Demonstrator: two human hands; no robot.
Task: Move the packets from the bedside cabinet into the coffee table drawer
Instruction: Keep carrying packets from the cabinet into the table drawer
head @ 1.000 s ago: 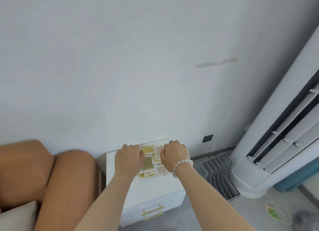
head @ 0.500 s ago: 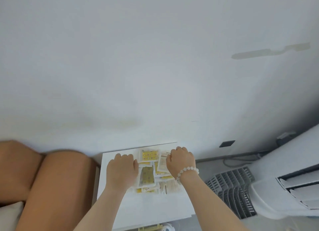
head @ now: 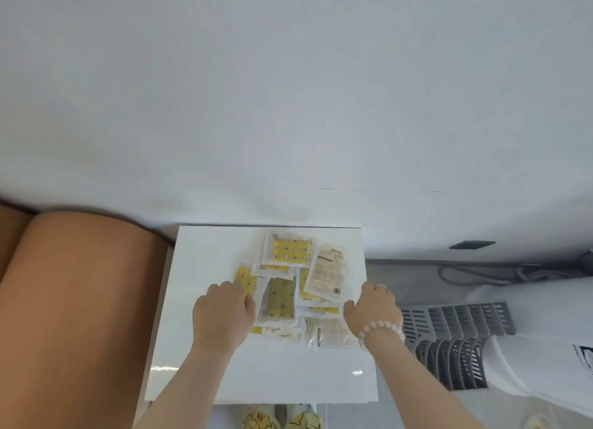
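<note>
Plainly, the fingers (head: 223, 288) of the left hand (head: 221, 319) were curled down at the left edge of a heap of flat, clear and yellow-printed plastic packets (head: 290, 284), tips tucked out of sight under the knuckles. The thumb lay against a dull yellow packet in the middle. Whether those fingers actually had hold of anything could not be told. The right hand (head: 373, 310) was bent the same way at the heap's right edge. Its fingers (head: 376, 290) were folded over near the cabinet's right rim and its thumb touched the edge of the packets; the grip, if any, was hidden. A thin ring (head: 381, 288) sat on 1 finger, and a bracelet of pale round beads (head: 382, 327) circled that wrist.

Between the 2 hands the packets lay in a loose overlapping pile on the glossy white top of the bedside cabinet (head: 199, 364), towards its back half, near the plain white wall (head: 288, 108). A cream packet with printed text rested tilted at the pile's upper right.

Left of the cabinet stood a padded brown leather headboard (head: 80, 300). To the right was a white tower air conditioner (head: 545, 348) with a grey slatted grille (head: 455, 342), just beside the cabinet. A dark cable (head: 481, 273) trailed along the floor under a black wall socket (head: 471, 245).
</note>
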